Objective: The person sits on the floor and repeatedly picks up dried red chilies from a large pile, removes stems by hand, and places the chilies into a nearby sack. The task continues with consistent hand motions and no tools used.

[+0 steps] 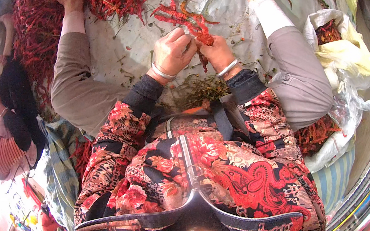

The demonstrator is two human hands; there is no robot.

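Observation:
A small bunch of wrinkled, dried red chillies (198, 25) is gripped in my right hand (217, 52). Most of the pods stick out past the hand toward the top of the view, and one hangs below it. Close beside it, my left hand (174, 51) has its fingers bent and its fingertips pinched together against the near part of the bunch. Whether a stem or pod is between those fingertips is hidden. Both hands are above a pale plastic sheet (117, 36), between my outstretched legs. Loose green-brown stems (202, 90) are heaped on the sheet near my lap.
Large heaps of red chillies (36, 40) lie at the left and along the top, around my feet. On the right stand a white sack (310, 21) holding chillies and a clear plastic bag (352, 92). Another person (11, 115) sits at the left, near a striped cloth (60, 161).

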